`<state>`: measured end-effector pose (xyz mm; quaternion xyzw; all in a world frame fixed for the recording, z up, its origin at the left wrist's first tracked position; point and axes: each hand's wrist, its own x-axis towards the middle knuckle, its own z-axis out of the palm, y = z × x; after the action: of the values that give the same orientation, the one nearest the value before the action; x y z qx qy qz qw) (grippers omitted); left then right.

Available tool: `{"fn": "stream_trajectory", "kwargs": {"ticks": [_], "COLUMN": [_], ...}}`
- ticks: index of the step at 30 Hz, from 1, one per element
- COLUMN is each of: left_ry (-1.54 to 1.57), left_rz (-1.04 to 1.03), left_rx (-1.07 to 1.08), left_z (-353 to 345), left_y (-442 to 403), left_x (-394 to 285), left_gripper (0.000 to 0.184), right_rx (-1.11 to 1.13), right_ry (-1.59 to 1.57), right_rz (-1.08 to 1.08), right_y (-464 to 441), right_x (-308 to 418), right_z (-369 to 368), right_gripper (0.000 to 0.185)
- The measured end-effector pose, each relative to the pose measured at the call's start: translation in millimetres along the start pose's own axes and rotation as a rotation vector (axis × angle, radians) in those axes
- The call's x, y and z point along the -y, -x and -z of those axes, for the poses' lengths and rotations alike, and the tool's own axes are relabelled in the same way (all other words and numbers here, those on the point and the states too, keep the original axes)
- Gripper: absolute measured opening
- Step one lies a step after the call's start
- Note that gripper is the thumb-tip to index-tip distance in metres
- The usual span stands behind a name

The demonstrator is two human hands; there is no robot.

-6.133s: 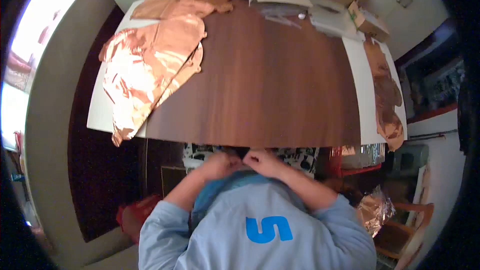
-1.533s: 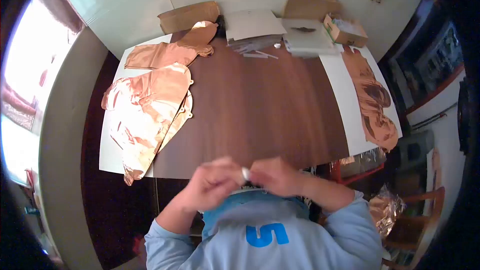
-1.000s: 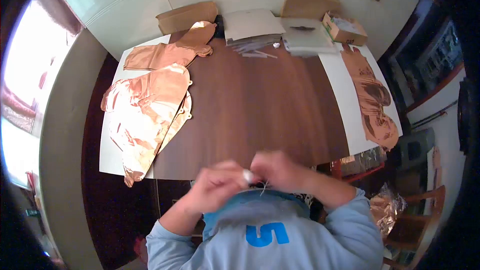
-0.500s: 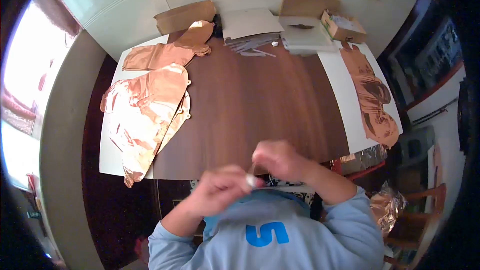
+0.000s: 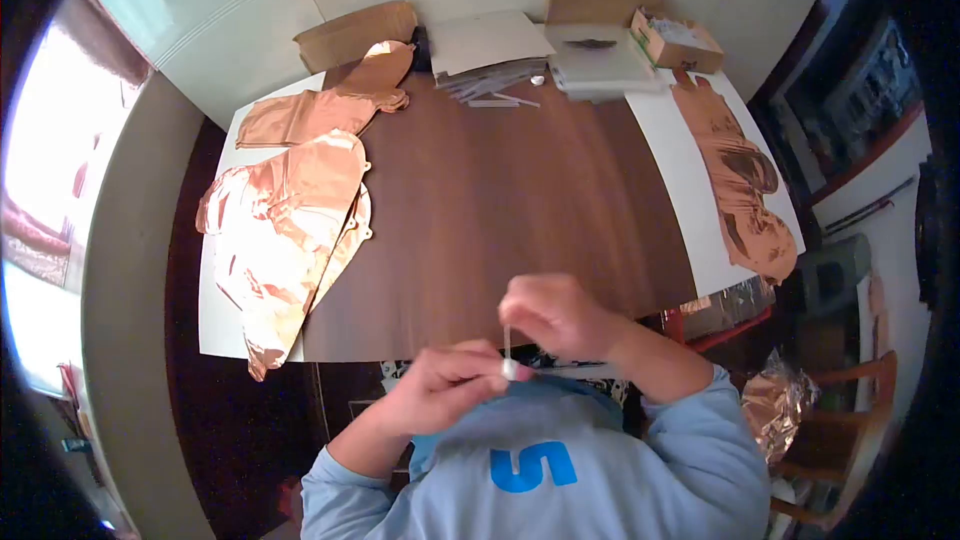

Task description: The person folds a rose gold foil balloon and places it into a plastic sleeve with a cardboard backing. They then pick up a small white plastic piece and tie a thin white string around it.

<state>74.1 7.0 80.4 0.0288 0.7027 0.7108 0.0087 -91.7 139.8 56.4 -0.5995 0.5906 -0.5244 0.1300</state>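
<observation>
In front of my chest, at the table's near edge, my left hand (image 5: 445,392) is closed on a small white roll (image 5: 511,370), pinched between thumb and fingers. A thin whitish strip (image 5: 507,342) runs upward from the roll to my right hand (image 5: 558,316). My right hand is closed, its fingertips gripping the strip's upper end. Whether the strip is tape or ribbon I cannot make out. Nearest on the left lie flat rose-gold foil balloons (image 5: 290,210), overlapping, with small tabs on their edges.
More foil balloons lie at the back left (image 5: 300,115) and on a white sheet at the right (image 5: 735,175). Along the back are a stack of card and clear strips (image 5: 490,50), plastic sleeves (image 5: 600,65) and a small open box (image 5: 680,43). A wooden chair (image 5: 850,420) stands right.
My hands have drawn slightly apart, and the strip between them now stands straight and upright. The camera view has shifted a little. The things on the table have stayed put.
</observation>
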Motion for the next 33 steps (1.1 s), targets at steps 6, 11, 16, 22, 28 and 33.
{"fn": "stream_trajectory", "kwargs": {"ticks": [6,11,16,22,28,33], "left_ry": [-0.025,0.306,0.133,0.654,0.275,0.102], "left_rz": [0.085,0.058,0.127,0.094,0.063,0.093], "left_rx": [-0.185,-0.282,-0.207,-0.197,-0.315,-0.25], "left_z": [0.5,9.1,-8.4,-2.8,-13.7,-6.9], "left_y": [-5.2,-3.5,-3.4,1.0,-3.5,3.2], "left_x": [13.7,17.5,28.2,34.4,41.9,41.2], "left_gripper": [0.02,0.02,0.024,0.029,0.029,0.027], "right_rx": [0.047,0.04,0.001,-0.025,-0.19,-0.245], "right_ry": [0.064,-0.013,0.313,-0.156,0.199,0.197], "right_rz": [0.056,0.116,0.098,-0.067,0.048,-0.099], "right_y": [-2.8,17.6,-2.7,27.9,28.1,23.4], "right_x": [14.4,3.4,11.2,-1.3,6.4,21.8], "right_z": [3.9,-30.9,6.4,-34.2,-27.3,9.4], "right_gripper": [0.014,0.011,0.012,0.006,0.007,0.01]}}
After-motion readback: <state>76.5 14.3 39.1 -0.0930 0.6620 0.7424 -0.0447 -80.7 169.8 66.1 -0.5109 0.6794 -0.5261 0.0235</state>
